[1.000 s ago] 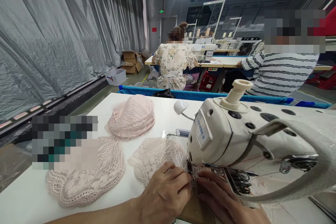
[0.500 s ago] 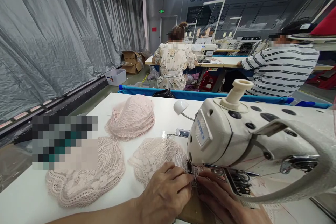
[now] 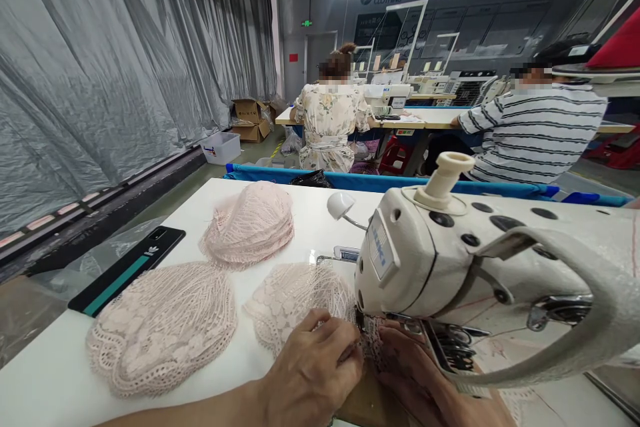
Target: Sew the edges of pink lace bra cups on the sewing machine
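Observation:
A cream sewing machine [image 3: 450,260] stands on the white table [image 3: 310,213]. Under its needle lies a pale pink lace piece [image 3: 295,297]. My left hand [image 3: 315,367] rests on the near edge of that lace, fingers curled and pinching it just left of the needle. My right hand [image 3: 420,373] lies beside it under the machine head, fingers pressed on the lace at the presser foot; its fingertips are partly hidden by the machine.
Two stacks of pink lace pieces lie on the table, one near left [image 3: 163,327], one further back [image 3: 250,223]. A dark phone [image 3: 127,270] lies at the table's left edge. Two people sit at sewing tables behind, one in floral clothing [image 3: 330,120], one in stripes [image 3: 535,133].
My view shifted slightly, so the machine sits a little left. My left fingers curled tighter on the lace by the needle. The lace stacks have not moved.

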`<state>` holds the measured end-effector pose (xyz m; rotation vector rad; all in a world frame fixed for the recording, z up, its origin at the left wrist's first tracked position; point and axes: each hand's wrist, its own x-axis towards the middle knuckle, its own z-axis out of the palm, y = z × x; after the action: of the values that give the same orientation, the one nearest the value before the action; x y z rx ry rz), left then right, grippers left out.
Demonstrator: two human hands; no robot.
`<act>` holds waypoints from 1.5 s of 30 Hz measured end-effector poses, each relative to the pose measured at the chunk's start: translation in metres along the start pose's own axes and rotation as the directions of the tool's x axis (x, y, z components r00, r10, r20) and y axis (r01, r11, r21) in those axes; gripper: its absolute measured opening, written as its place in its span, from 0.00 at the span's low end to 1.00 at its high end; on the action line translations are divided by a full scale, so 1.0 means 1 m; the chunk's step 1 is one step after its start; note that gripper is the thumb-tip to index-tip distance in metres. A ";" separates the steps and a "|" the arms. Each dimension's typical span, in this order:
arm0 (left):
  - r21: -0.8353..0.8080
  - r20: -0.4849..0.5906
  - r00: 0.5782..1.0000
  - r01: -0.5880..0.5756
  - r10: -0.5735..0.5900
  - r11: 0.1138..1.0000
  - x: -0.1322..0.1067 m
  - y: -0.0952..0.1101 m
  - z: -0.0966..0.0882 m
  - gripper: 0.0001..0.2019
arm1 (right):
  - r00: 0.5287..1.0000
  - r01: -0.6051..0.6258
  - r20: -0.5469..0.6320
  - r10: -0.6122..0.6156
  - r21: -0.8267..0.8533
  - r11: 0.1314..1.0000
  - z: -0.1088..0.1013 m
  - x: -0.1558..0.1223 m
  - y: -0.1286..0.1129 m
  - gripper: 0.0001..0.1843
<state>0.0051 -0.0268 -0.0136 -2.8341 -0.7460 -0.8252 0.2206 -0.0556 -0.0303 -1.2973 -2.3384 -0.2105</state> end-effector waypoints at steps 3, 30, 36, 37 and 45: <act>0.003 -0.005 1.000 -0.017 0.017 1.000 0.000 0.000 -0.001 0.06 | 1.000 0.003 -0.019 -0.003 0.009 1.000 -0.001 0.000 0.000 0.15; 0.083 -0.055 0.998 -0.003 0.008 0.997 0.006 0.006 0.001 0.10 | 0.996 0.093 0.006 -0.093 -0.130 0.987 0.007 -0.005 0.003 0.17; 0.084 -0.099 0.995 0.000 0.009 0.996 0.007 0.007 0.003 0.11 | 0.988 0.128 -0.063 -0.139 -0.160 0.979 0.003 0.003 -0.001 0.18; 0.087 -0.099 0.995 -0.002 0.010 0.996 0.007 0.007 0.003 0.11 | 0.987 0.134 -0.069 -0.147 -0.166 0.977 0.003 0.004 -0.001 0.19; 0.100 -0.101 0.995 0.007 0.003 0.995 0.008 0.007 0.003 0.11 | 0.990 0.136 -0.020 -0.142 -0.196 0.971 0.003 -0.001 0.002 0.16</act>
<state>0.0159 -0.0292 -0.0112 -2.6819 -0.7546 -0.8968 0.2218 -0.0548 -0.0337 -1.2063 -2.4301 -0.5138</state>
